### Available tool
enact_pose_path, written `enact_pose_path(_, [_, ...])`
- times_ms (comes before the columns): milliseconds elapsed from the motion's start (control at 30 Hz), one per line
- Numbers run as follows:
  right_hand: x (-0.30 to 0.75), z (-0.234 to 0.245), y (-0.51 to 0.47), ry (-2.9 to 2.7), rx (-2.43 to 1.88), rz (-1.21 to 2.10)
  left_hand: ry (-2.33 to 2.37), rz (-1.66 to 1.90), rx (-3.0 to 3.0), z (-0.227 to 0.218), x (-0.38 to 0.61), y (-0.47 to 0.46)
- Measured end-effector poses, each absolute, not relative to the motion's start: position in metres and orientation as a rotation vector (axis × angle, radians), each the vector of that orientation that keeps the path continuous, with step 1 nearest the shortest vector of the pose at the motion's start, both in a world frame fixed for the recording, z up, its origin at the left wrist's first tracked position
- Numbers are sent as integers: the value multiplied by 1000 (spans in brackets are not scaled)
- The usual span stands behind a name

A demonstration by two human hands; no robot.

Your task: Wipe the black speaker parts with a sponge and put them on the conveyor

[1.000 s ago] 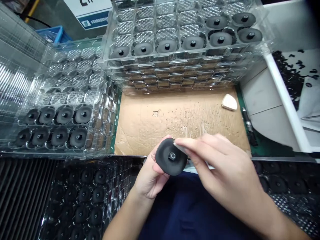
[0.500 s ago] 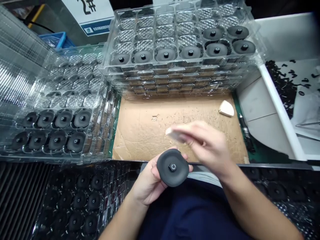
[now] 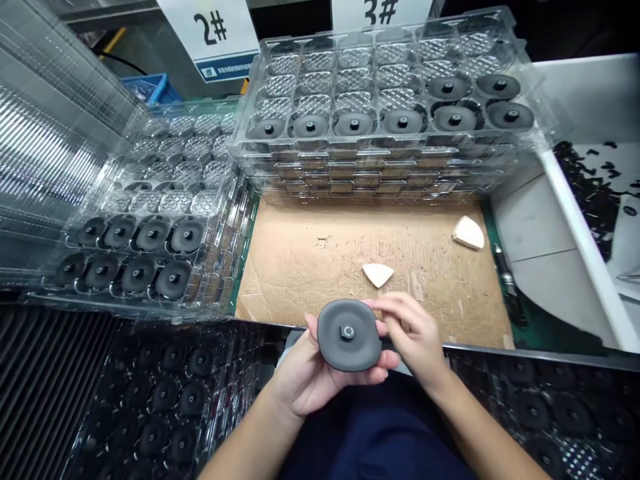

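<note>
Cardboard sheet (image 3: 310, 280) | grey disc (image 3: 349, 350) hub-up | left hand (image 3: 300, 383) cradling | right hand (image 3: 413, 333) curled at rim

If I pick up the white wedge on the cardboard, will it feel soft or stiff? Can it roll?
The white wedge looks like foam, so it is probably soft and light. It lies flat on the cardboard, so it likely will not roll, though a push may slide it.
</note>
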State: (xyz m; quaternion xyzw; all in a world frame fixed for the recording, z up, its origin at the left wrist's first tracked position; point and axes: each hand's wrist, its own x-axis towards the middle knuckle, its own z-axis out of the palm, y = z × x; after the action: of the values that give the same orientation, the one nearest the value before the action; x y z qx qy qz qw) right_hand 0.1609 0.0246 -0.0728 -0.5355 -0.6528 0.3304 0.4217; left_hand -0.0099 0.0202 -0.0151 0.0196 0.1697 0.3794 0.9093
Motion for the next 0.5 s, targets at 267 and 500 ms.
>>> enact_pose_path(267, [165,-72,0,-1717,-1364,799,782,1117,1063,-25,-15,21])
enact_pose_path(500, [179,-76,4,-1865,-1242,541,1014,1146,2063,-30,-18,27])
